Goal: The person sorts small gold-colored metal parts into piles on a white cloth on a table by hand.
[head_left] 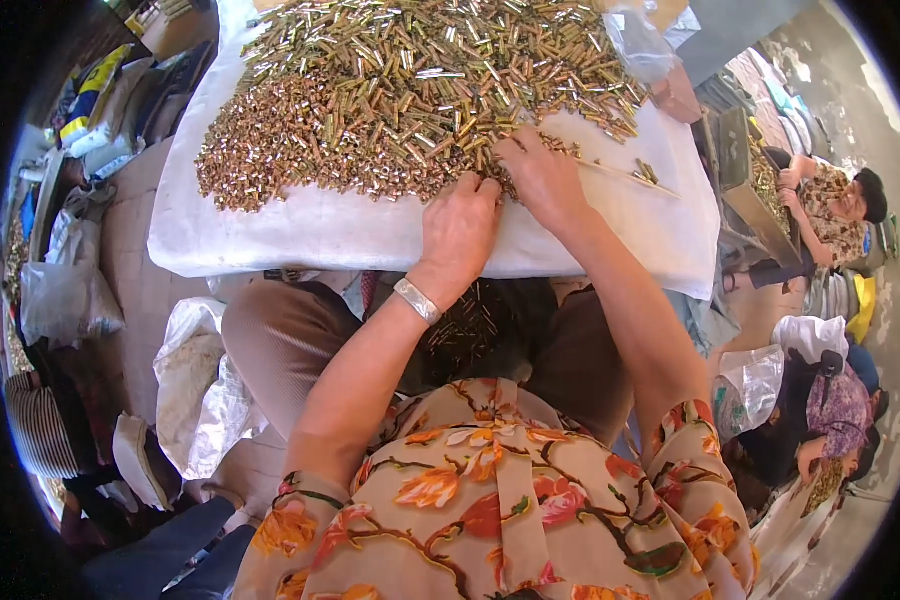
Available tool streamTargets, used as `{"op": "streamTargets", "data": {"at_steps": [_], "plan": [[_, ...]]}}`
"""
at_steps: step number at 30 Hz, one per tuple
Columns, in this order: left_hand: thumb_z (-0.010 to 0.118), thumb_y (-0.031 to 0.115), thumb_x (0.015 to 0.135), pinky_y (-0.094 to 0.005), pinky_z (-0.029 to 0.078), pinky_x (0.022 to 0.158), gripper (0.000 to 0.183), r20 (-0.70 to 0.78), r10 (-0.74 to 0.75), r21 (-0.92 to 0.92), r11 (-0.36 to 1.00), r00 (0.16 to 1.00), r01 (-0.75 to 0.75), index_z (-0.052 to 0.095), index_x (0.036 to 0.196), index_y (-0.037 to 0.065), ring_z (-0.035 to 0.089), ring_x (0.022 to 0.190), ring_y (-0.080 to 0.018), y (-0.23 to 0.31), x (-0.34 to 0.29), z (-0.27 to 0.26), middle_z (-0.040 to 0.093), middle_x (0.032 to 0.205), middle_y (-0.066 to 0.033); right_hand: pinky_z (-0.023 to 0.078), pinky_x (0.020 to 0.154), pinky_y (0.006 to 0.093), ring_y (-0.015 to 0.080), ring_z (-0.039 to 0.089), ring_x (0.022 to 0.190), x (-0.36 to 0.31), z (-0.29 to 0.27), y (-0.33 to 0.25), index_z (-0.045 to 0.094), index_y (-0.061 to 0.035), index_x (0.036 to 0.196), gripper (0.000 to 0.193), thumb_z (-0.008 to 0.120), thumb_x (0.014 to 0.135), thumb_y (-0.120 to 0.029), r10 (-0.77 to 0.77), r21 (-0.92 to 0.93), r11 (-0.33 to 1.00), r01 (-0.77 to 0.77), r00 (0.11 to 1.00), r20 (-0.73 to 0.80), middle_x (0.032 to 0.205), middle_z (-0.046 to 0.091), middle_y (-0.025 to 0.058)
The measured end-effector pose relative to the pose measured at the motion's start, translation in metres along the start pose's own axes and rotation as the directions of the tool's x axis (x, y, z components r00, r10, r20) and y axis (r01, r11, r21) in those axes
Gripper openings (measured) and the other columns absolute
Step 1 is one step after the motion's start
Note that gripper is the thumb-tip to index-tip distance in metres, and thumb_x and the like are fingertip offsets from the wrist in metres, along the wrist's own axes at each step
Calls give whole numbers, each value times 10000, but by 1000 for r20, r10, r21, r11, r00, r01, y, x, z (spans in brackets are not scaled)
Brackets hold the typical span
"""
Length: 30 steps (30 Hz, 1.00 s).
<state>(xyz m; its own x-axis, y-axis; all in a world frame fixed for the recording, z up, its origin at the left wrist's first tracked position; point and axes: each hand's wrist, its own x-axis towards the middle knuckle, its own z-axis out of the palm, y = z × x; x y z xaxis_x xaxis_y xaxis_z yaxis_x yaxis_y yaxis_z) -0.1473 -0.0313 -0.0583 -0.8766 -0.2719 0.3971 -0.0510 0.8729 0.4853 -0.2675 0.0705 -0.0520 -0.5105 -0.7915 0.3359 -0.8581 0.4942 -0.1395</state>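
A broad heap of long brass-coloured metal tubes (450,70) covers the far part of a white cloth (300,235). Along its near left side lies a bank of small copper-coloured metal rings (290,145). My left hand (460,228), with a silver bracelet (417,301) on the wrist, is closed at the heap's near edge, fingers curled. Just right of it and slightly farther, my right hand (542,178) has its fingers bent in a pinch against the pieces. Whatever either hand holds is too small or hidden. A thin pale stick (630,178) lies right of my right hand.
Below the table edge, a dark container (475,335) with scattered thin pieces sits between my knees. A clear plastic bag (642,45) and a reddish block (676,95) stand at the far right corner. People work on the right; sacks (192,385) lie at left.
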Motion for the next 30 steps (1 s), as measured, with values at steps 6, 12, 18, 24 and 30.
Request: {"op": "streamTargets", "data": {"at_steps": [6, 12, 18, 24, 30], "plan": [[570, 75, 808, -415, 500, 691, 74, 32, 142, -18, 990, 989, -142, 587, 877, 56, 613, 804, -310, 0, 8, 2, 595, 833, -128, 458, 494, 353, 216, 598, 585, -38, -24, -6, 586, -82, 1034, 219, 628, 820, -90, 278, 527, 836, -150, 945, -172, 814, 621, 119], [534, 55, 815, -405, 504, 717, 81, 121, 263, -7, 965, 957, -264, 588, 875, 48, 609, 833, -315, 0, 15, -2, 595, 823, -146, 275, 413, 175, 28, 392, 499, -86, -61, -26, 582, -57, 1119, 287, 660, 859, -150, 479, 827, -152, -541, 692, 540, 747, 571, -1], [575, 52, 880, -318, 537, 714, 153, 381, -34, -475, 850, 924, 227, 582, 1026, 8, 659, 808, -201, -9, -5, -19, 643, 905, -94, 252, 398, 178, 19, 374, 486, -98, -76, -56, 583, -29, 1093, 282, 667, 855, -154, 556, 881, -91, -464, 711, 431, 745, 551, -8], [543, 65, 935, -322, 551, 840, 154, 560, -214, -824, -42, 800, 566, 561, 1062, -21, 667, 906, -220, 22, -55, -61, 653, 964, -118, 435, 598, 184, 51, 545, 699, -107, -81, -84, 603, -23, 1054, 221, 668, 855, -92, 583, 929, 79, -361, 773, 250, 873, 635, 27], [563, 52, 923, -320, 555, 829, 151, 495, -242, -869, -152, 835, 471, 558, 1057, -17, 662, 905, -197, 33, -75, -73, 653, 976, -115, 477, 751, 215, 64, 586, 813, -112, -81, -104, 617, -9, 1002, 158, 662, 856, -51, 537, 895, 338, -293, 840, 72, 915, 664, 21]]}}
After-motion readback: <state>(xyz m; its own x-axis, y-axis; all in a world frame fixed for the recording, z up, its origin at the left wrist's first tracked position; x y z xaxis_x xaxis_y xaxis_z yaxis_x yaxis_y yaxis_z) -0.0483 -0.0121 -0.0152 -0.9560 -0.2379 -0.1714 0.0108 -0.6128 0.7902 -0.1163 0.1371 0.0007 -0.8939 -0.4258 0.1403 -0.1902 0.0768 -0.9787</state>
